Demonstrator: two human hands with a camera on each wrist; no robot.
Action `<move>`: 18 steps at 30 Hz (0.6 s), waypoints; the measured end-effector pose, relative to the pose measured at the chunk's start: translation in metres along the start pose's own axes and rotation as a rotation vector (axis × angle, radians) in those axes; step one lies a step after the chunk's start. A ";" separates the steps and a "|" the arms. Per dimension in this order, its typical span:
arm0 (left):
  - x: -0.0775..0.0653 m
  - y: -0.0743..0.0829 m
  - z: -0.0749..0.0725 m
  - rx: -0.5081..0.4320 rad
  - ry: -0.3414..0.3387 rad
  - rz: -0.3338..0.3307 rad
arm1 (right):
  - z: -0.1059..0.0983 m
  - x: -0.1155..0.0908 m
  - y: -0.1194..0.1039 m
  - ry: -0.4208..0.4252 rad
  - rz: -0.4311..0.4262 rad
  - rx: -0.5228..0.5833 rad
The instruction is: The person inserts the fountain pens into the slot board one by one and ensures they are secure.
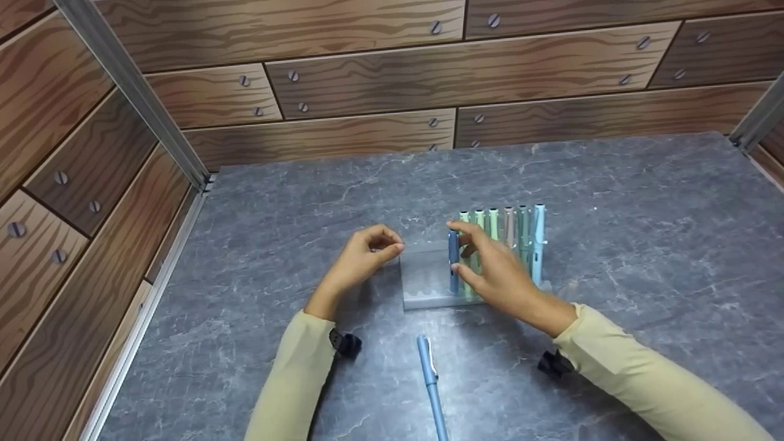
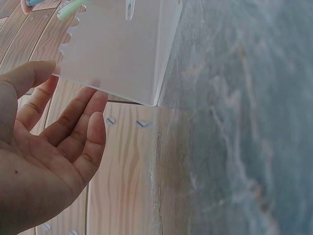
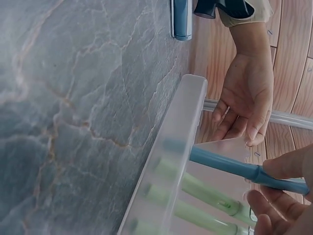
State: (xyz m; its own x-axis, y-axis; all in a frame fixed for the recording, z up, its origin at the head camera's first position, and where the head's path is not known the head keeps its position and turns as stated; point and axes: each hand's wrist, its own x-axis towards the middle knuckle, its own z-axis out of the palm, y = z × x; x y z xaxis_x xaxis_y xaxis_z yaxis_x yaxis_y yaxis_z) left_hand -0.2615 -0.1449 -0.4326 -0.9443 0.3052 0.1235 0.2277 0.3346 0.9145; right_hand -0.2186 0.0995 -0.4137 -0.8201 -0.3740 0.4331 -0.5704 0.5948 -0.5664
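Observation:
A clear pen stand (image 1: 422, 272) stands upright on the table. At its left side my left hand (image 1: 361, 257) pinches the panel's edge near the upper corner, thumb and fingertips meeting at the notched side in the left wrist view. My right hand (image 1: 502, 275) holds a dark blue pen (image 1: 454, 260) between thumb and fingers. That pen stands nearly upright, its lower end behind the stand's front lip (image 3: 190, 105). To its right, light green pens (image 1: 479, 219), a brownish pen (image 1: 509, 223), a dark green pen (image 1: 523, 229) and a light blue pen (image 1: 538, 239) stand in a row.
Another blue pen (image 1: 429, 373) with a clip lies on the grey marbled table (image 1: 294, 202) in front of the stand. Wood-patterned walls (image 1: 367, 79) rise behind and to the left, with a metal post (image 1: 141, 98) at the left corner.

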 end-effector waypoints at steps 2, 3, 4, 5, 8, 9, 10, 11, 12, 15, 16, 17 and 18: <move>0.000 0.000 0.000 0.003 -0.003 -0.009 | 0.000 0.000 -0.001 0.008 -0.022 -0.009; 0.000 0.000 -0.001 0.005 -0.005 -0.015 | 0.000 0.000 -0.001 0.010 -0.029 -0.006; 0.000 0.000 0.000 0.006 -0.006 -0.021 | 0.000 0.001 -0.001 0.012 -0.035 -0.003; 0.000 0.000 -0.001 0.009 -0.006 -0.023 | 0.000 0.001 -0.001 0.012 -0.039 -0.001; 0.001 -0.001 0.000 0.007 -0.001 -0.019 | 0.000 0.002 -0.001 0.018 -0.045 0.002; 0.001 -0.001 0.000 0.006 0.001 -0.016 | 0.000 0.003 -0.001 0.018 -0.044 -0.002; 0.001 -0.001 0.000 0.004 0.003 -0.012 | 0.000 0.003 -0.001 0.019 -0.042 -0.009; 0.002 -0.002 0.000 0.002 0.006 -0.009 | 0.000 0.003 -0.001 0.018 -0.039 -0.017; 0.002 -0.002 0.000 0.000 0.008 -0.009 | 0.000 0.003 -0.001 0.014 -0.033 -0.027; 0.002 -0.002 0.001 -0.002 0.009 -0.003 | -0.001 0.004 -0.001 -0.006 -0.013 -0.055; 0.002 -0.003 0.001 -0.002 0.009 -0.002 | -0.001 0.004 -0.001 -0.014 -0.005 -0.057; 0.002 -0.003 0.001 -0.001 0.008 -0.002 | -0.001 0.004 -0.001 -0.024 0.003 -0.056; 0.002 -0.002 0.001 0.000 0.007 -0.001 | -0.001 0.005 -0.001 -0.034 0.010 -0.050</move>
State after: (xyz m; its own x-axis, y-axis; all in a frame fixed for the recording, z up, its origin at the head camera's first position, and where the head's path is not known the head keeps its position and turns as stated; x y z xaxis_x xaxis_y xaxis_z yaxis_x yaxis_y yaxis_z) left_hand -0.2635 -0.1448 -0.4348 -0.9462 0.2986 0.1249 0.2265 0.3351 0.9146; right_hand -0.2217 0.0978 -0.4102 -0.8274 -0.3910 0.4031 -0.5597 0.6332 -0.5347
